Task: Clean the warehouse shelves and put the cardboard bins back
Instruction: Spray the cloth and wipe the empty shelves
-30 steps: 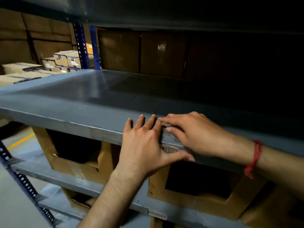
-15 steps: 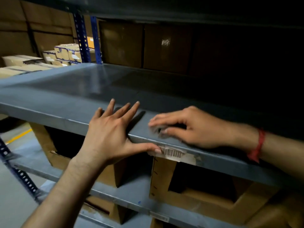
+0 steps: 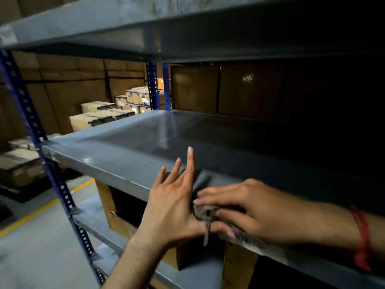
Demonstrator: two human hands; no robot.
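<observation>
The grey metal shelf [image 3: 129, 147] in front of me is bare and dim toward the right. My left hand [image 3: 173, 205] lies at its front edge, fingers straight and spread over the surface. My right hand [image 3: 252, 209], with a red thread at the wrist, holds a small grey cloth wad [image 3: 203, 212] between fingers and thumb on the shelf's front lip; a strand of it hangs down. Open-fronted cardboard bins [image 3: 116, 213] stand on the shelf below, partly hidden by my arms.
Another grey shelf [image 3: 125, 21] hangs close overhead. A blue perforated upright [image 3: 31, 113] marks the rack's left corner. Stacked cardboard boxes [image 3: 98, 117] lie beyond on the left, brown cartons [image 3: 195, 88] stand behind the shelf. A yellow line [image 3: 41, 209] crosses the floor.
My view has swung left and up, showing the blue upright and upper shelf. My left hand's fingers spread wider. The grey wad now shows under my right fingers at the shelf lip.
</observation>
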